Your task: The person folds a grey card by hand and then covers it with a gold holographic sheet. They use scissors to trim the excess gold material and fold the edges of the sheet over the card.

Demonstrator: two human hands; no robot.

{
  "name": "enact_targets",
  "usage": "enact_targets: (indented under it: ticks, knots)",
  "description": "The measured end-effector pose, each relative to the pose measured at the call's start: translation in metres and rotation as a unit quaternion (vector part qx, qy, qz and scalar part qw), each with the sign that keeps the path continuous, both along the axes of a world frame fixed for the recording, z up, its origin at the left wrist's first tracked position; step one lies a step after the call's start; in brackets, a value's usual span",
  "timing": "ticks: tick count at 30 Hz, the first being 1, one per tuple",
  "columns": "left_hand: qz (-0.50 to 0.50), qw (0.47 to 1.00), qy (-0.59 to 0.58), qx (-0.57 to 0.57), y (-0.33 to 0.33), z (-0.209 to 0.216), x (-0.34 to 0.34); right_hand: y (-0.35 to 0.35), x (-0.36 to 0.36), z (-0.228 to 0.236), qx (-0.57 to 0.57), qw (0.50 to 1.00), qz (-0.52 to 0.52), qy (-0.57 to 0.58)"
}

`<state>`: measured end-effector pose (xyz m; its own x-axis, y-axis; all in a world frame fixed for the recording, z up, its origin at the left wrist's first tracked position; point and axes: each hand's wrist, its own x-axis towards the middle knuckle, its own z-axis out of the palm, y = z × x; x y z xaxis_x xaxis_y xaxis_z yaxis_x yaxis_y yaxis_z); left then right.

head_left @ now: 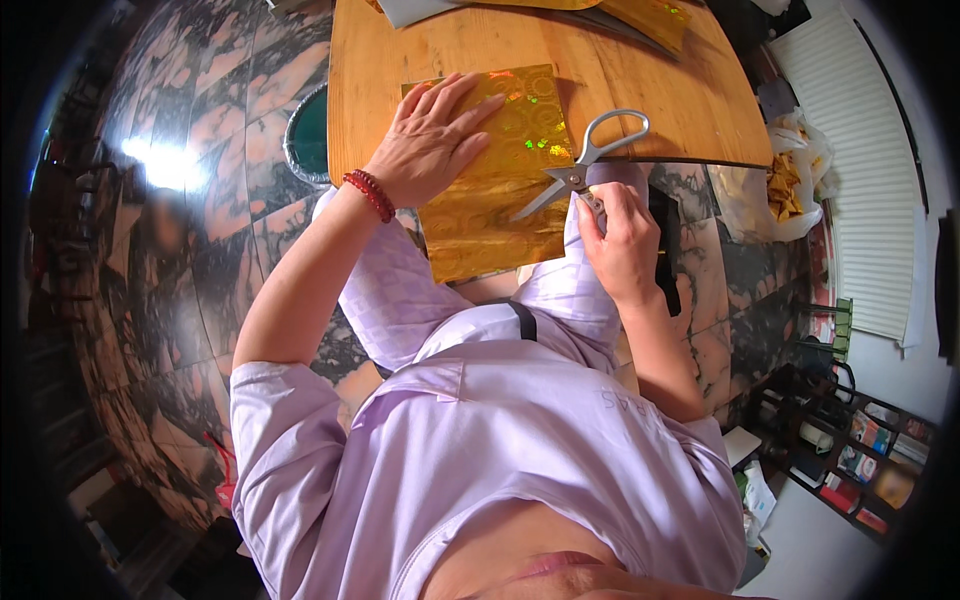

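Observation:
A sheet of shiny gold foil paper lies partly on the wooden table and hangs over its near edge above my lap. My left hand, a red beaded bracelet at its wrist, rests flat on the sheet's upper left with fingers stretched out. A pair of scissors with grey handles is in my right hand, at the sheet's right edge. Its blades stand apart; one points down-left across the foil. My fingers wrap round one handle, while the other handle loop sticks up over the table edge.
More gold sheets and a grey sheet lie at the table's far side. A green-lined bin stands on the floor left of the table. To the right hangs a plastic bag with gold scraps. A dark shelf stands at the lower right.

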<state>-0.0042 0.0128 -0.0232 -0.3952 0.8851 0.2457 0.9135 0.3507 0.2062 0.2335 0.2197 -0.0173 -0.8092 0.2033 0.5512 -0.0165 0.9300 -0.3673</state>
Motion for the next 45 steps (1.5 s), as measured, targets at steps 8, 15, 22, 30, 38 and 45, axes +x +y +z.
enact_targets:
  ticks: [8, 15, 22, 30, 38, 45]
  knots:
    - [-0.005, 1.000, 0.002, 0.024, 0.002, 0.000, 0.001, 0.002, 0.021, 0.003, -0.011, 0.999, -0.005, -0.046]
    - [0.009, 1.000, 0.011, 0.000, 0.001, -0.003, 0.001, -0.015, -0.004, -0.004, 0.017, 0.999, -0.014, -0.024]
    - [0.006, 1.000, 0.009, 0.008, 0.001, -0.005, 0.000, -0.012, 0.015, 0.003, 0.008, 0.999, 0.011, -0.035]
    - [0.000, 1.000, 0.015, 0.006, 0.001, -0.005, -0.001, -0.030, -0.009, -0.002, 0.023, 0.999, -0.011, -0.028]
    - [-0.003, 1.000, 0.016, 0.003, 0.001, -0.004, -0.002, -0.028, 0.013, 0.000, 0.027, 0.999, 0.006, -0.043]
    - [-0.006, 1.000, 0.027, 0.012, 0.002, -0.008, -0.003, -0.043, -0.013, 0.002, 0.034, 0.999, -0.004, -0.030]
